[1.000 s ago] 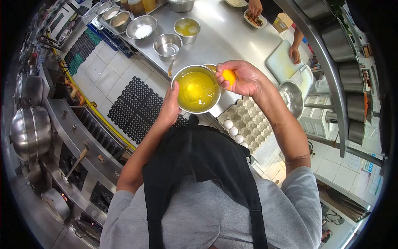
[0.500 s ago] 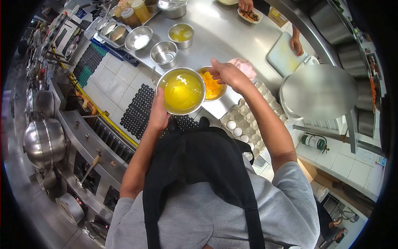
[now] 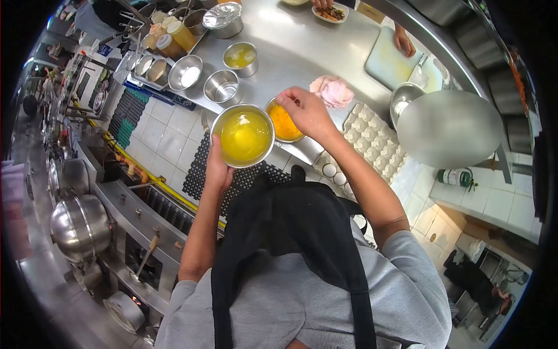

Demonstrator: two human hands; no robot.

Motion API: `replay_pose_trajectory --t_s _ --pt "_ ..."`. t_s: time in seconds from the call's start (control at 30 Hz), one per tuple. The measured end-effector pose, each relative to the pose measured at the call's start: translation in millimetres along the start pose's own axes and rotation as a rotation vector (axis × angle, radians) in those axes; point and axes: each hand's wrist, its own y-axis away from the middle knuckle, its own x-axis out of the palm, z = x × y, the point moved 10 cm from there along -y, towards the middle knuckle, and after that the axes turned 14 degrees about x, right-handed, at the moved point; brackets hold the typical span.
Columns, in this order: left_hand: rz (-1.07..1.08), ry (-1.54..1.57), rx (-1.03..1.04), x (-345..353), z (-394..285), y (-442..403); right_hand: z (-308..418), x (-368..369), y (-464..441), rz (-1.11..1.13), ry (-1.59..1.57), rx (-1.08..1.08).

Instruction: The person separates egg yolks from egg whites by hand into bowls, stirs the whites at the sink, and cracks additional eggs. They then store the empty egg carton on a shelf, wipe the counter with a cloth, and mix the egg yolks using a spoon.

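My left hand (image 3: 215, 168) grips the near-left rim of a round metal bowl (image 3: 268, 152), held up in front of my apron. Clear yellowish egg white (image 3: 256, 125) fills much of it, with a brighter yellow yolk (image 3: 246, 137) in the middle. Just right of it, a second metal bowl (image 3: 292, 140) at the counter's edge contains orange egg yolks (image 3: 282, 123). My right hand (image 3: 307, 111) is over this bowl's right side, fingers curled together near the thumb. Whatever they may hold is hidden. Several white eggs (image 3: 329, 170) sit in a cardboard egg tray (image 3: 372, 139) under my right forearm.
Metal pots (image 3: 222, 87) and squeeze bottles (image 3: 170, 46) stand on the steel counter (image 3: 285, 52) at upper left. A pink cloth-like bundle (image 3: 332, 92) lies beyond my right hand. Another person's hand (image 3: 404, 43) rests at a cutting board (image 3: 383, 61). A stove (image 3: 139, 203) is at left.
My right hand has gone from spread fingers to curled ones, staying above the yolk bowl. The view has shifted slightly; my left hand still grips the egg-white bowl.
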Motion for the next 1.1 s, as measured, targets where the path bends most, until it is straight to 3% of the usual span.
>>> replay_pose_trajectory --t_s 0.07,0.2,0.3,0.4,0.7,0.83,0.97,1.1 --pt "0.074 -0.006 0.000 0.6 0.1 -9.6 56.9 -19.9 35.7 -0.155 -0.031 -0.103" --pt "0.247 -0.030 -0.005 20.8 -6.9 -14.6 81.7 2.3 66.8 -0.216 -0.052 -0.365" --pt "0.343 -0.015 -0.037 44.6 -4.5 -20.1 79.6 28.5 84.1 -0.208 0.076 -0.427" --pt "0.375 -0.073 -0.130 65.4 1.3 -20.4 88.5 12.4 118.5 -0.323 0.119 -0.350" --pt "0.772 -0.254 -0.294 163.8 50.1 47.6 35.8 -68.3 241.7 -0.671 0.176 -0.081" --pt "0.891 -0.343 -0.377 214.1 80.6 138.7 12.7 -119.5 335.3 -0.861 0.132 -0.002" --pt "1.140 -0.317 -0.467 258.8 138.2 238.6 -31.2 -168.1 446.2 -1.001 0.103 0.122" --pt "1.198 -0.363 -0.639 288.5 198.9 362.3 -78.0 -212.4 574.7 -1.114 0.088 0.205"
